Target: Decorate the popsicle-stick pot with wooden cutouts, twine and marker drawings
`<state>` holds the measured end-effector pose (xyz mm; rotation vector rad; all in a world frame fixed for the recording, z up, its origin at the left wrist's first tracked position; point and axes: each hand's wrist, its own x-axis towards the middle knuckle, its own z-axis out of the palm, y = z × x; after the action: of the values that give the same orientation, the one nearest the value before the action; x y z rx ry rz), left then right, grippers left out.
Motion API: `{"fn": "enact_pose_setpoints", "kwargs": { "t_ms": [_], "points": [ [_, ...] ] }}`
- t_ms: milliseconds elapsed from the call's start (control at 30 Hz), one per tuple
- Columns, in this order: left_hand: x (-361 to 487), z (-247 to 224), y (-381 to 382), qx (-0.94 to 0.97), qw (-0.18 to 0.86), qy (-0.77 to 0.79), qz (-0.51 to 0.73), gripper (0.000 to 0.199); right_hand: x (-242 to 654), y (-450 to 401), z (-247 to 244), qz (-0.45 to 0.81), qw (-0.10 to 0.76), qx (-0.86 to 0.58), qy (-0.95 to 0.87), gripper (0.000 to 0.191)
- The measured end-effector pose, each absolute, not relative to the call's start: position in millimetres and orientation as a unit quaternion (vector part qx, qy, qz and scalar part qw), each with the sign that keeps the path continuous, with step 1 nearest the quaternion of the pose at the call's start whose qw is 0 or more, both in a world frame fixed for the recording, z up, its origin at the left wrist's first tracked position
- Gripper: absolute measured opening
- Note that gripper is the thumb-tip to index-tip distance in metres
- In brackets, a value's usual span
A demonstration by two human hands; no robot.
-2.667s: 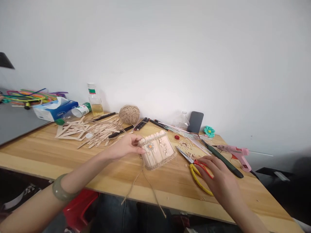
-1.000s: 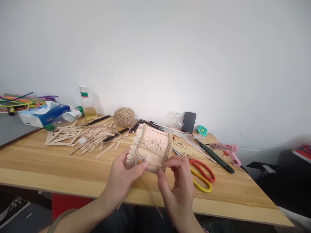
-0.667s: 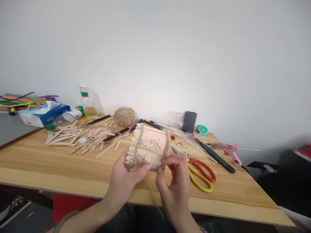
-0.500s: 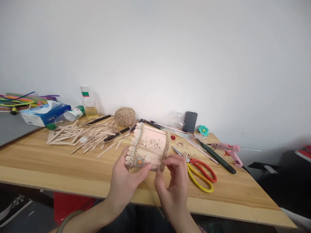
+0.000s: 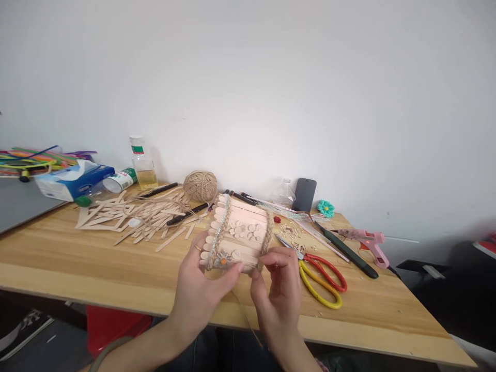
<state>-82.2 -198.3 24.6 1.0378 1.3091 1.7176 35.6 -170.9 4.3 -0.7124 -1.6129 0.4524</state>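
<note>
A round holder made of craft sticks (image 5: 248, 209) lies on its side between my hands, above the front of the table. Wooden flowers and a grey flower with an orange middle decorate its wall. My left hand (image 5: 201, 281) grips its left part, thumb along the lower wall, other fingers hidden behind. At the right rim runs a braided twine band (image 5: 267, 232). My right hand (image 5: 279, 284) pinches this band's lower end between thumb and fingers. A loose twine strand (image 5: 248, 320) hangs below the holder.
Scissors (image 5: 320, 279) with red and yellow handles lie right of my right hand. Beyond them are a dark green-handled tool (image 5: 351, 253) and a pink glue gun (image 5: 370, 243). Loose craft sticks (image 5: 155, 217), a twine ball (image 5: 200, 186) and a bottle (image 5: 144, 165) occupy the left and back.
The holder has turned slightly in my hands, its wooden flowers now a little lower. My right thumb has shifted slightly right. Both hands keep their hold.
</note>
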Motion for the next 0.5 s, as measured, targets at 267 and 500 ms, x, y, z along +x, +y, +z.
{"fn": "enact_pose_setpoints", "kwargs": {
  "t_ms": [267, 500],
  "points": [
    [-98.0, 21.5, -194.0, 0.487, 0.413, 0.414, 0.649, 0.034, 36.9, -167.1, 8.5, 0.291, 0.637, -0.295, -0.65, 0.021],
    [-126.4, 34.1, -167.2, 0.627, 0.355, 0.396, 0.569, 0.039, 38.6, -153.8, 17.0, 0.45, 0.636, -0.321, -0.538, 0.014]
  ]
}}
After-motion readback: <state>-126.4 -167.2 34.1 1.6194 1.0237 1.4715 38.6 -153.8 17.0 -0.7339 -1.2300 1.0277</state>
